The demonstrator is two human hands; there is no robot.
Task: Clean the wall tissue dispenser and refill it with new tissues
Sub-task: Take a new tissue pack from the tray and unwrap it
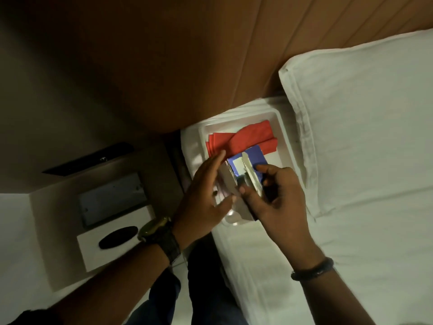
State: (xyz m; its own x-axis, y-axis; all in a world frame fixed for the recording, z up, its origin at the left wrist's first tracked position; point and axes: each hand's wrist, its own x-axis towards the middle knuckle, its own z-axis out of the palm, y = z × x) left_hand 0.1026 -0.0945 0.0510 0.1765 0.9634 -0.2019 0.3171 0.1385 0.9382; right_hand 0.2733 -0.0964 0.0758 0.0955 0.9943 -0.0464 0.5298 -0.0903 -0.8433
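A white tray [280, 134] lies on the bed's corner. In it rests a folded red cloth [248, 138]. A blue and white tissue pack [254, 156] stands over the tray with its end flaps open. My right hand [269, 193] grips the pack from the right side, thumb on its front. My left hand [206, 195] lies flat against the pack's left flap, fingers stretched. The white tissue dispenser [93, 245] with a dark oval slot sits at the lower left on a bedside ledge. No tissues show in the slot.
A white pillow [365, 118] lies right of the tray on the white bed sheet [351, 254]. A brown padded headboard [187, 66] runs behind. A grey switch plate [112, 200] sits on the wall above the dispenser. My legs stand between bed and ledge.
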